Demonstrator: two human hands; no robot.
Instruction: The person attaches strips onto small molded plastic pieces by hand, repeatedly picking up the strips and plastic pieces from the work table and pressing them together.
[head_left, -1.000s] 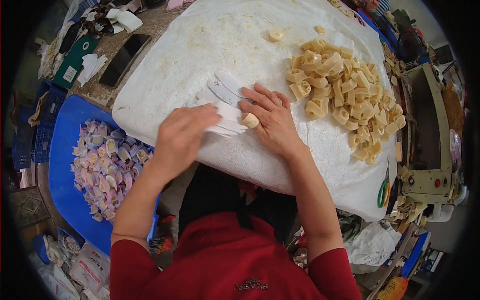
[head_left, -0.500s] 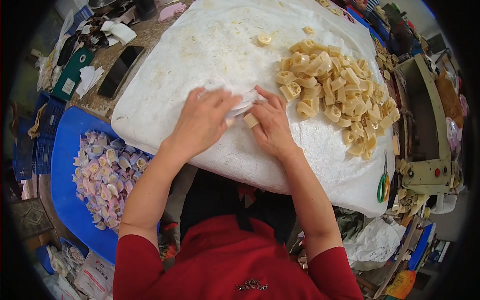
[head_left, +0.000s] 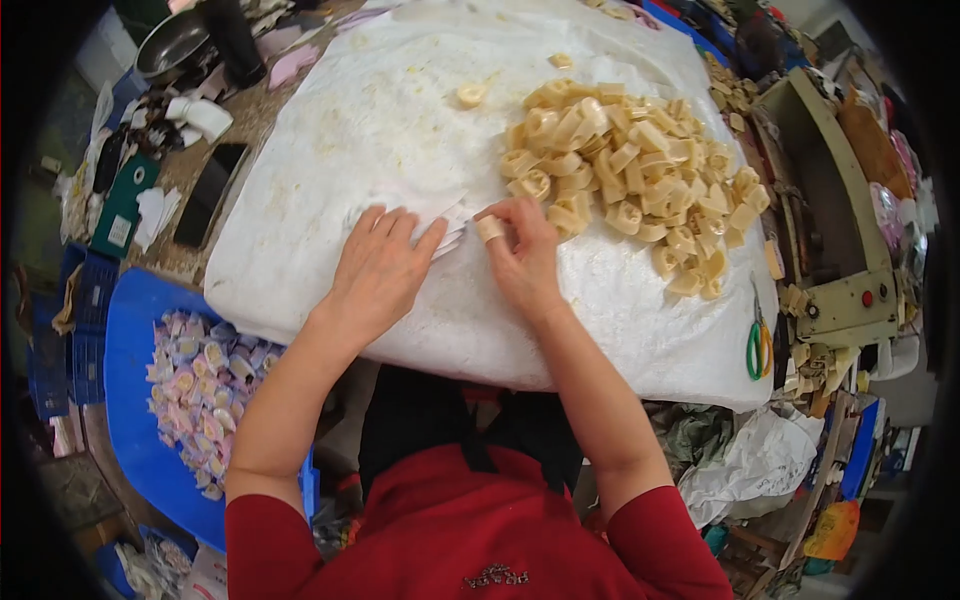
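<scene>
red shirt: nearest, just before the white cover;
blue tub: off to the left, heaped with small pink and lilac pieces;
left hand: open, palm down over part of the white slips, thumb along their edge;
right hand: curled, fingertips just beside the ends of the slips; cannot tell if gripping anything; beige band round the thumb;
handling of the slips: seemingly straightening or parting the stack; next, calling for a steady left palm and a light pinch at one edge;
white slips: on the cover between both hands, partly hidden; thin, pale, narrow-ended, overlapping in a loose fan; material hard to tell;
beige pile: beyond and right; glossy, curved, hollow pieces, jumbled;
lone beige piece: farther off, apart from the pile
</scene>
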